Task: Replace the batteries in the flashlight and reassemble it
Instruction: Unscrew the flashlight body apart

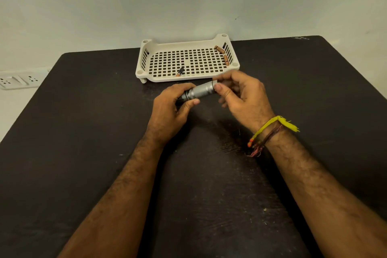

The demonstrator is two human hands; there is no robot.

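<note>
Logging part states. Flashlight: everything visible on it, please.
The flashlight is a short silver cylinder, metal by its look, with dark rings near its left end. It is held level above the dark table, slanting up to the right. The left hand grips its left end, the right hand pinches its right end. Its ends are hidden.

Both arms are bare, with no sleeves, and have dark hair on them. The right wrist wears a yellow thread band [272, 125] with loose ends, and thin reddish-brown threads [265, 142] beside it.
</note>
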